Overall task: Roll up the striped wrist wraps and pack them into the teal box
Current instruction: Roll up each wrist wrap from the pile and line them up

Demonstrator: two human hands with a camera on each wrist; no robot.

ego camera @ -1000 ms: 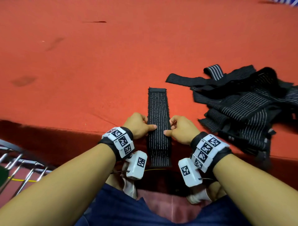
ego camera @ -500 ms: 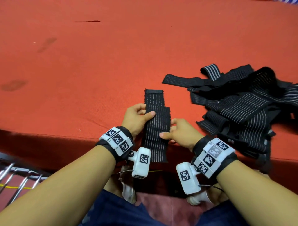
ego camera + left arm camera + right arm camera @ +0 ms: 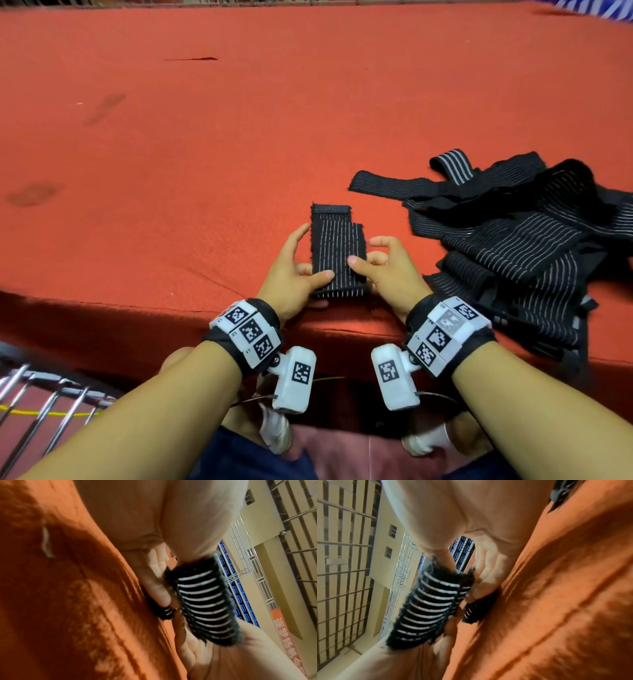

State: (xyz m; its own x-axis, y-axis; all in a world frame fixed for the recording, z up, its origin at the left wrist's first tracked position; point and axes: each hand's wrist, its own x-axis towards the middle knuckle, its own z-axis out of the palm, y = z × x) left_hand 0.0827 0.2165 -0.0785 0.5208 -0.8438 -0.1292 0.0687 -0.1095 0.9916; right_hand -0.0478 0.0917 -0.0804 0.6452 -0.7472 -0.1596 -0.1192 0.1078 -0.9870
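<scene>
A black wrist wrap with thin white stripes (image 3: 337, 250) lies near the front edge of the red cloth, its near end folded over onto itself. My left hand (image 3: 294, 270) pinches the folded part from the left, thumb on top. From the right, my right hand (image 3: 383, 267) pinches it the same way. Both wrist views show the doubled striped wrap (image 3: 204, 605) (image 3: 428, 605) held between thumb and fingers just above the cloth. No teal box is in view.
A heap of several more striped wraps (image 3: 513, 246) lies to the right on the red cloth (image 3: 239, 137), reaching over its front edge. A metal rack (image 3: 41, 404) sits low at the left beside my knee.
The wrap's hanging near end has been lifted and folded forward over the flat part. Both hands moved up onto the cloth with it, and the wrap now looks about half as long.
</scene>
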